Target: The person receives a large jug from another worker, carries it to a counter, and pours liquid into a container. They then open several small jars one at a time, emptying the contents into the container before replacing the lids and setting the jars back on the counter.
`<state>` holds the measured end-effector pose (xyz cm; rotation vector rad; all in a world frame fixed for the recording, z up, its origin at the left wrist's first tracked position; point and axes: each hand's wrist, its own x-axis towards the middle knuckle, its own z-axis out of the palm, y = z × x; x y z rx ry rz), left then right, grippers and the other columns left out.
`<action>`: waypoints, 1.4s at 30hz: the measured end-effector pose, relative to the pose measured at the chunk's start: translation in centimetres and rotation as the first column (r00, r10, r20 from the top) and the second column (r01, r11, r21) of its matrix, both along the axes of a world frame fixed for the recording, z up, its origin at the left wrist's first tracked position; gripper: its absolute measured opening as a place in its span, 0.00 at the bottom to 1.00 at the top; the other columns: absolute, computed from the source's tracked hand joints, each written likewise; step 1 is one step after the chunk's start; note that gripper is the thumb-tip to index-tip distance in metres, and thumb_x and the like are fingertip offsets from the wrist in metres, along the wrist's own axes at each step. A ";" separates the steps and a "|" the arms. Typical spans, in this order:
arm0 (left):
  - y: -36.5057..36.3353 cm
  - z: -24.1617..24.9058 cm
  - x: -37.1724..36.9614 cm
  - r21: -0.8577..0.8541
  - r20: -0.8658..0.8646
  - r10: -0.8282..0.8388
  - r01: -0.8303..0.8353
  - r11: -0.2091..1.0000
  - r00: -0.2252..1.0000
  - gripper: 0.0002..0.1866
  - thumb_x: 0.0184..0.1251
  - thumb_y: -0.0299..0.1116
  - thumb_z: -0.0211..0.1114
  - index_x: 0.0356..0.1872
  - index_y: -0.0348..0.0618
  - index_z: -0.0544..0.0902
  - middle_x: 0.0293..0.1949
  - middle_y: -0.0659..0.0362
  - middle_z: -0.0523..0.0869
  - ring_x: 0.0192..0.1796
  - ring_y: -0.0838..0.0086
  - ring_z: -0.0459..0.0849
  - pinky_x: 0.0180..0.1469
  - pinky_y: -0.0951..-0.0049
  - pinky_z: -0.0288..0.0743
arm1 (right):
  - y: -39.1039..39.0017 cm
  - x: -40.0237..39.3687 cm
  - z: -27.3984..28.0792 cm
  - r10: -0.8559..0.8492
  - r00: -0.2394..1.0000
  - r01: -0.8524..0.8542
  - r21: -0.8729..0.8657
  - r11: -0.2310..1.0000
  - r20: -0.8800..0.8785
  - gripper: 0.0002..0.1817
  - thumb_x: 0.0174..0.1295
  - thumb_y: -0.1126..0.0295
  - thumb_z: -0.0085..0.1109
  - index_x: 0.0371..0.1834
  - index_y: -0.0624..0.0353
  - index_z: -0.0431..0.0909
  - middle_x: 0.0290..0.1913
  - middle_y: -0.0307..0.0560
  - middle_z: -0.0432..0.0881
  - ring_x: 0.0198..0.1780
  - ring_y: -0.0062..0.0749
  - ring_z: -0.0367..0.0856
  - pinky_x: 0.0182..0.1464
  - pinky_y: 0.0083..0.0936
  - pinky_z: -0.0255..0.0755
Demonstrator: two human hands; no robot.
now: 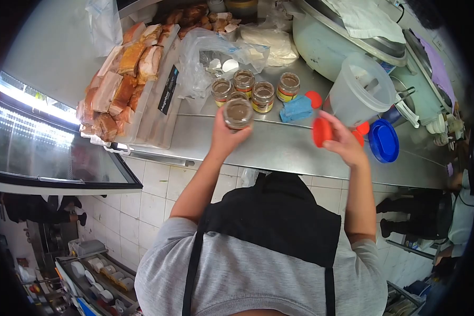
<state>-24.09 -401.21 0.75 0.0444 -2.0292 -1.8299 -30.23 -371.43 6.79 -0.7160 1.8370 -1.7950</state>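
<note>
A jar of brown contents, its mouth uncovered, is held above the bench in the closed grip of the left hand. A red lid is pinched between the thumb and fingers of the right hand, slightly blurred. Just beyond the held jar, from 11 to 2 o'clock, more filled jars are grouped. From the right hand, a crumpled blue cloth is seen at 10 o'clock, a clear container at 12 and a blue lid at 3. Farther out, a plastic bag is seen at 11 o'clock from the left hand, and a tray piled with meat chunks at 10.
</note>
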 end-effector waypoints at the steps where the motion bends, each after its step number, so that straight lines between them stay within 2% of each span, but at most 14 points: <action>1: 0.8 0.1 -0.4 0.002 0.006 -0.067 0.067 0.998 0.998 0.40 0.38 0.27 0.71 0.55 0.35 0.58 0.49 0.53 0.70 0.50 0.71 0.73 0.51 0.73 0.68 | -2.2 -0.3 0.4 0.049 0.998 -0.048 0.023 0.999 -0.042 0.39 0.46 0.68 0.62 0.63 0.55 0.54 0.57 0.46 0.64 0.53 0.28 0.67 0.51 0.26 0.65; 6: 3.7 0.4 -2.0 -0.139 -0.004 -0.242 0.239 0.961 0.970 0.41 0.34 0.31 0.72 0.54 0.35 0.60 0.49 0.52 0.69 0.52 0.68 0.71 0.53 0.71 0.66 | -7.3 -2.6 3.1 0.235 0.967 -0.215 0.178 0.960 -0.098 0.39 0.46 0.72 0.63 0.63 0.54 0.55 0.59 0.42 0.62 0.58 0.30 0.63 0.56 0.27 0.60; 10: 4.5 2.1 -2.4 -0.215 0.025 -0.307 0.305 0.928 0.951 0.41 0.32 0.33 0.72 0.53 0.37 0.62 0.48 0.50 0.70 0.52 0.63 0.71 0.53 0.69 0.65 | -7.8 -2.2 6.3 0.389 0.767 -0.123 0.479 0.869 -0.510 0.37 0.42 0.79 0.59 0.60 0.48 0.61 0.60 0.47 0.63 0.58 0.38 0.64 0.58 0.30 0.60; 16: 4.7 2.1 -4.1 -0.215 0.031 -0.371 0.369 0.904 0.928 0.39 0.33 0.31 0.71 0.53 0.39 0.63 0.47 0.54 0.70 0.51 0.69 0.70 0.53 0.71 0.65 | -9.5 -1.5 8.3 0.574 0.612 0.083 0.766 0.638 -0.544 0.34 0.41 0.81 0.57 0.56 0.43 0.66 0.61 0.49 0.62 0.57 0.45 0.64 0.58 0.33 0.60; 18: 4.9 2.7 -4.6 -0.114 0.046 -0.440 0.442 0.890 0.897 0.38 0.31 0.34 0.70 0.51 0.39 0.65 0.46 0.51 0.71 0.51 0.63 0.70 0.53 0.68 0.65 | -9.6 -1.6 8.0 0.576 0.600 0.113 0.772 0.625 -0.555 0.32 0.40 0.80 0.58 0.54 0.45 0.69 0.60 0.48 0.63 0.57 0.45 0.64 0.56 0.34 0.62; 22: 5.2 3.1 -5.1 -0.205 0.007 -0.410 0.403 0.892 0.912 0.37 0.32 0.32 0.70 0.50 0.39 0.65 0.45 0.53 0.71 0.50 0.66 0.71 0.52 0.70 0.65 | -9.7 -1.3 8.9 0.522 0.659 0.184 0.789 0.586 -0.541 0.25 0.43 0.73 0.60 0.50 0.50 0.72 0.57 0.50 0.66 0.55 0.44 0.66 0.52 0.34 0.65; 25: 5.9 3.3 -5.3 -0.289 -0.004 -0.423 0.404 0.868 0.906 0.37 0.32 0.31 0.71 0.51 0.39 0.65 0.44 0.55 0.72 0.48 0.70 0.72 0.52 0.72 0.66 | -11.5 -1.9 9.6 0.339 0.874 0.312 0.937 0.159 -0.349 0.24 0.48 0.63 0.57 0.51 0.52 0.71 0.56 0.52 0.66 0.54 0.44 0.67 0.51 0.33 0.66; 27: 6.6 3.4 -5.9 -0.226 -0.039 -0.506 0.486 0.845 0.862 0.38 0.31 0.34 0.70 0.51 0.38 0.65 0.43 0.52 0.73 0.48 0.66 0.73 0.52 0.70 0.65 | -11.6 -3.2 10.8 0.323 0.926 0.192 0.980 0.046 -0.197 0.27 0.48 0.58 0.56 0.54 0.53 0.68 0.54 0.52 0.68 0.51 0.45 0.70 0.49 0.32 0.67; 29: 7.3 3.9 -6.1 -0.156 0.005 -0.500 0.494 0.855 0.866 0.38 0.31 0.35 0.70 0.50 0.38 0.65 0.43 0.52 0.74 0.48 0.66 0.73 0.52 0.70 0.66 | -10.3 -3.5 10.5 0.418 0.852 0.220 0.940 0.262 -0.316 0.30 0.48 0.54 0.56 0.55 0.54 0.65 0.50 0.53 0.71 0.48 0.45 0.72 0.47 0.32 0.68; 31: 7.4 4.4 -6.4 -0.190 -0.037 -0.501 0.486 0.853 0.865 0.38 0.35 0.33 0.71 0.52 0.38 0.63 0.46 0.55 0.72 0.48 0.72 0.73 0.51 0.72 0.67 | -6.7 -3.7 8.8 0.432 0.558 0.232 0.633 0.739 -0.709 0.33 0.47 0.50 0.56 0.55 0.55 0.64 0.45 0.52 0.74 0.46 0.45 0.75 0.44 0.32 0.69; 34: 7.3 5.3 -7.1 -0.173 0.098 -0.544 0.552 0.815 0.834 0.38 0.35 0.33 0.71 0.52 0.37 0.63 0.46 0.55 0.72 0.49 0.71 0.73 0.52 0.72 0.67 | -5.9 -3.8 8.2 0.480 0.620 0.143 0.690 0.710 -0.621 0.38 0.40 0.48 0.62 0.54 0.56 0.64 0.42 0.52 0.76 0.44 0.45 0.76 0.42 0.32 0.70; 37: 8.4 6.0 -6.8 -0.217 0.064 -0.550 0.550 0.807 0.833 0.39 0.34 0.34 0.72 0.52 0.38 0.63 0.46 0.55 0.73 0.49 0.71 0.73 0.51 0.72 0.67 | -6.7 -2.8 10.3 0.554 0.668 0.306 0.861 0.406 -0.498 0.39 0.36 0.47 0.65 0.51 0.59 0.66 0.38 0.53 0.77 0.40 0.45 0.77 0.40 0.33 0.70; 40: 9.0 5.1 -6.7 -0.231 0.086 -0.583 0.585 0.777 0.808 0.40 0.31 0.36 0.72 0.51 0.38 0.64 0.45 0.54 0.74 0.48 0.67 0.74 0.49 0.70 0.68 | -7.1 -1.6 11.0 0.529 0.752 0.331 0.919 0.213 -0.393 0.38 0.35 0.46 0.65 0.45 0.62 0.68 0.32 0.54 0.78 0.35 0.46 0.78 0.37 0.35 0.71; 42: 9.1 4.4 -7.2 -0.173 0.106 -0.611 0.620 0.765 0.784 0.40 0.30 0.36 0.72 0.51 0.38 0.65 0.45 0.53 0.74 0.47 0.65 0.75 0.49 0.69 0.68 | -5.9 -1.9 10.5 0.481 0.715 0.372 0.858 0.354 -0.508 0.36 0.36 0.45 0.64 0.42 0.63 0.68 0.28 0.54 0.78 0.32 0.46 0.78 0.35 0.36 0.71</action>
